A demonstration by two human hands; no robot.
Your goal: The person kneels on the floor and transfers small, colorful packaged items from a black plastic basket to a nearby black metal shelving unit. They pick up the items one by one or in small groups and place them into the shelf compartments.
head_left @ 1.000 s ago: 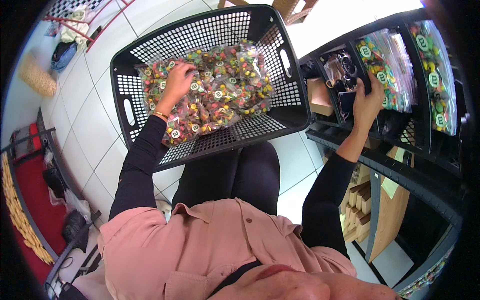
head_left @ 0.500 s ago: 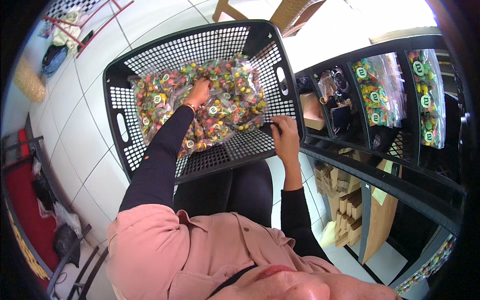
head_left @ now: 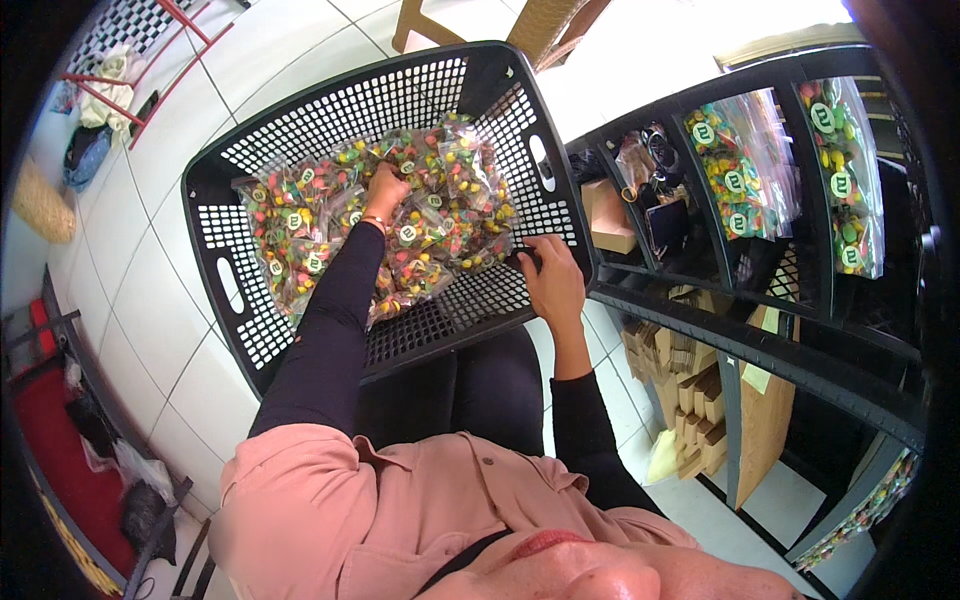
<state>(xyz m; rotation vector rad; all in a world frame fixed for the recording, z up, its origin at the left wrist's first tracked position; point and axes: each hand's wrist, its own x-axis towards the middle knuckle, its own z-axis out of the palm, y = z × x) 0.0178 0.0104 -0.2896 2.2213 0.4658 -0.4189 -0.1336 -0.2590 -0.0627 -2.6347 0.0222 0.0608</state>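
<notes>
A black plastic crate (head_left: 440, 338) with lattice walls rests tilted against my lap. Inside it lie many clear bags of colourful candy (head_left: 408, 233), each with a round pale label. My left hand (head_left: 385, 193) reaches into the middle of the heap, its fingers curled down on a candy bag; the fingertips are partly hidden among the bags. At the crate's near right corner, my right hand (head_left: 555, 282) has its fingers bent over the rim.
To the right stands a black rack with upright candy bags (head_left: 740, 170) in its compartments, a small cardboard box (head_left: 606, 216) and folded cardboard pieces (head_left: 690, 400) lower down. A red metal frame (head_left: 185, 70) stands far left, and a red-seated piece of furniture (head_left: 70, 460) at near left.
The view has shifted slightly, so the crate and rack sit a little further left. My left hand has moved slightly among the bags; my right hand stays at the crate's rim.
</notes>
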